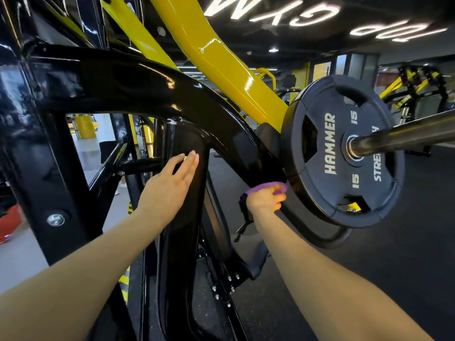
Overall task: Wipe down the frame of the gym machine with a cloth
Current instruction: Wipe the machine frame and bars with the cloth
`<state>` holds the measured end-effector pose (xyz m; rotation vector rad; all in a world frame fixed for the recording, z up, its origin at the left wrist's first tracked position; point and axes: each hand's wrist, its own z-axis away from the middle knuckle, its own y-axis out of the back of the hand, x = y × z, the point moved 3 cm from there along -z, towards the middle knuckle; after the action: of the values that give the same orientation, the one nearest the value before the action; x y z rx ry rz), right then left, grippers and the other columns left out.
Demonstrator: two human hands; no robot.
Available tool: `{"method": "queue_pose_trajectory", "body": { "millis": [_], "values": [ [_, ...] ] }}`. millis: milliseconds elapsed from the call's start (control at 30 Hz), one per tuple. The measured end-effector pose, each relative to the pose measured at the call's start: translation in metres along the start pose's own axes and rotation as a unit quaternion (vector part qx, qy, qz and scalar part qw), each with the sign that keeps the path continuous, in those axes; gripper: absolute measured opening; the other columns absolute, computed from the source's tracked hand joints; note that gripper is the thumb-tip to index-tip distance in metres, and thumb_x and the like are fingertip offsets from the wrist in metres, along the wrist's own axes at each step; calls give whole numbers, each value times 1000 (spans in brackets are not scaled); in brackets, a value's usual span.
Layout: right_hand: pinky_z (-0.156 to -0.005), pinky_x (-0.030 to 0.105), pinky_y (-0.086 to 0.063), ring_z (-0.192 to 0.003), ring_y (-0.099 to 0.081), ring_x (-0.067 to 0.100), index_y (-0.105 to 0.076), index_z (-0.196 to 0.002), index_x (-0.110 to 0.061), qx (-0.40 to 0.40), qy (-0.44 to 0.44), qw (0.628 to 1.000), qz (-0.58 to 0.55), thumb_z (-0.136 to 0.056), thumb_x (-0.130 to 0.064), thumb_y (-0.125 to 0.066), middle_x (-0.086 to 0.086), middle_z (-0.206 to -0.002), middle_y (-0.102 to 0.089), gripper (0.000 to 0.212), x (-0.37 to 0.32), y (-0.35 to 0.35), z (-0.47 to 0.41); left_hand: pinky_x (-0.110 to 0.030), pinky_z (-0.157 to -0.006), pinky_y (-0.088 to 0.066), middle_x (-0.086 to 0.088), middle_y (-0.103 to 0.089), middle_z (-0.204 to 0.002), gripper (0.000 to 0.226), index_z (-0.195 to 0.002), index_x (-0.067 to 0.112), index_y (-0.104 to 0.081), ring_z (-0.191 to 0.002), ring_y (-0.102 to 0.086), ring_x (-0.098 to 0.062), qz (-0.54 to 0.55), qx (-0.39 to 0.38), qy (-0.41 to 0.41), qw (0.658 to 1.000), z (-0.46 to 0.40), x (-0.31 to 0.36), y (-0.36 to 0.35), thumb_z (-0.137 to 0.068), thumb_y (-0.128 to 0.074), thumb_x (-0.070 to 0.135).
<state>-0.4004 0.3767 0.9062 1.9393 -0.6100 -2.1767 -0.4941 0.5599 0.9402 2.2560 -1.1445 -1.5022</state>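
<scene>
A: Okay, quick pass, left first. Left hand (172, 182) lies flat on the black upright post (183, 217) of the frame (138, 87), fingers (190, 161) straight and together, holding nothing. Looks like a brace.

B: And the cloth?

A: Purple cloth (267, 187), in the right hand (264, 199). Fingers curled round it, pinching it up against the underside of the curved black beam, just beside the weight plate (344, 153). Cloth is touching the frame there, mostly hidden behind the knuckles.

B: Step in hand?

A: My read: wiping the lower end of that curved beam. To do it well, keep the left palm planted for balance, press the cloth flat instead of bunched, and follow the curve in long strokes so no strip gets skipped.

B: Risks?

A: The plate sits close on the steel bar (406, 136); knuckles could knock its rim. Gloss paint shows smears, so fold to a clean face. Yellow arm (221, 60) above looks untouched, can't tell if it's been wiped.

B: Progress?

A: Partway, I'd guess. Plenty of frame left.
</scene>
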Motion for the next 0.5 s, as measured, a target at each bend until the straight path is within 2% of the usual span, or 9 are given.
{"method": "queue_pose_trajectory", "body": {
  "millis": [67, 167, 233, 300, 367, 433, 500],
  "values": [
    [-108, 39, -28, -134, -21, 41, -4, -150, -3, 14, 42, 999, -5, -94, -18, -54, 24, -153, 0, 77, -9, -4, 11, -34, -100, -44, -20, 3, -157, 82, -139, -6, 21, -139, -14, -36, 23, 11, 21, 999, 0, -3, 0, -91, -45, 0],
    [-102, 36, -37, -133, -19, 37, -5, -151, -7, 64, 222, 973, 21, -93, -19, -56, 20, -152, -5, 78, -53, -15, 41, -27, -83, -53, -14, -25, -154, 86, -146, 1, -9, -130, -27, -30, 56, 38, 66, 996, 3, -6, 9, -82, -66, 10],
    [-94, 34, -43, -130, -21, 33, -14, -148, -10, 98, 285, 953, 19, -87, -20, -66, 16, -148, -14, 81, -71, -19, 51, -21, -76, -51, -9, -32, -152, 84, -146, 5, -17, -128, -33, -26, 45, 53, 62, 996, 4, -5, 18, -82, -69, 22],
    [-83, 34, -48, -124, -29, 31, -29, -138, -13, 129, 292, 948, 0, -76, -18, -77, 12, -139, -24, 78, -69, -19, 42, -20, -66, -51, -9, -36, -150, 85, -146, 6, -20, -126, -39, -24, 39, 69, 77, 994, 6, -6, 21, -80, -72, 23],
    [-78, 36, -48, -120, -34, 32, -36, -126, -12, 141, 260, 955, 0, -69, -20, -83, 11, -134, -29, 74, -52, -19, 25, -26, -56, -52, -14, -41, -146, 91, -144, 2, -28, -121, -39, -29, 85, 65, 84, 991, 4, -8, 20, -70, -80, 12],
    [-81, 41, -47, -120, -35, 36, -36, -123, -9, 143, 187, 972, -20, -68, -23, -84, 13, -134, -30, 75, -33, -21, 8, -29, -51, -52, -15, -42, -144, 93, -143, 0, -32, -119, -39, -31, 90, 63, 87, 990, 3, -10, 15, -65, -83, 7],
    [-89, 46, -44, -123, -34, 39, -33, -126, -6, 140, 126, 981, -50, -68, -24, -84, 16, -138, -28, 79, -16, -23, -5, -28, -52, -52, -15, -40, -145, 95, -144, 1, -29, -120, -38, -31, 81, 63, 81, 991, 3, -9, 13, -66, -83, 8]
  ]
}}
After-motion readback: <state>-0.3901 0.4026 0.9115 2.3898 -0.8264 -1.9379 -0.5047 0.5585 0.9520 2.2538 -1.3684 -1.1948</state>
